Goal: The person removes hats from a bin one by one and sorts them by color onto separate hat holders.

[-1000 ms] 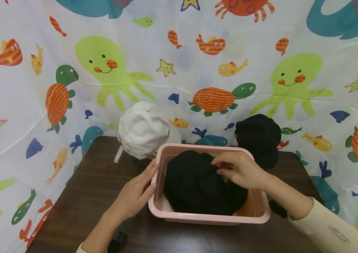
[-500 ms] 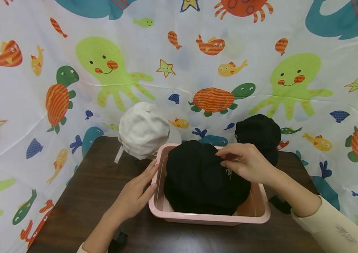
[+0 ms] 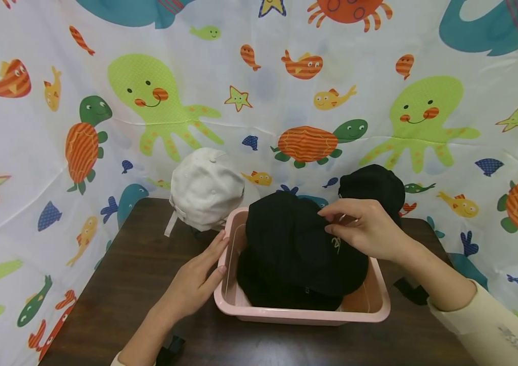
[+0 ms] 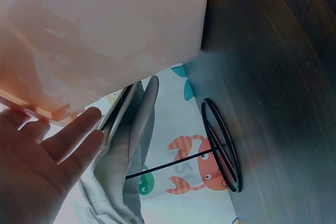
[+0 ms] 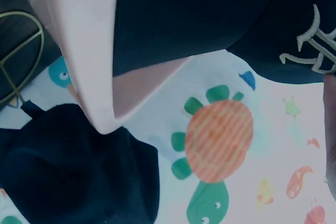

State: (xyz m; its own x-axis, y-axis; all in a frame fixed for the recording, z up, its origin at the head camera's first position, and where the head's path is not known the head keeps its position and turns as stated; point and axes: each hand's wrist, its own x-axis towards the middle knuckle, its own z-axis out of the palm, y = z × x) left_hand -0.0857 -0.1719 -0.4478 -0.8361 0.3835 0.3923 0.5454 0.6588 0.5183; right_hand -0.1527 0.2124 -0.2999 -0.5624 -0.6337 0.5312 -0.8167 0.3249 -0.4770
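My right hand (image 3: pixel 364 226) pinches a black cap (image 3: pixel 281 234) by its upper part, beside small light embroidery (image 5: pixel 317 45). The cap is tilted and raised partly above a pink plastic basin (image 3: pixel 300 316). Under it, inside the basin, lies more black fabric (image 3: pixel 277 297), probably another cap, largely covered. With fairly straight fingers, my left hand (image 3: pixel 192 282) rests against the basin's left rim. In the left wrist view the fingers (image 4: pixel 79 129) of that hand touch the basin's wall.
A white cap (image 3: pixel 208 188) sits behind the basin on the left, with a black wire stand (image 4: pixel 173 165) under it. Another black cap (image 3: pixel 373 185) is at the back right, near a wire stand (image 5: pixel 41 40). A printed sea-animal curtain (image 3: pixel 268 96) hangs behind the dark wooden table (image 3: pixel 126 284).
My right hand has moved up and slightly right, lifting the black cap higher out of the basin and uncovering the dark fabric below. The left hand stays at the rim.
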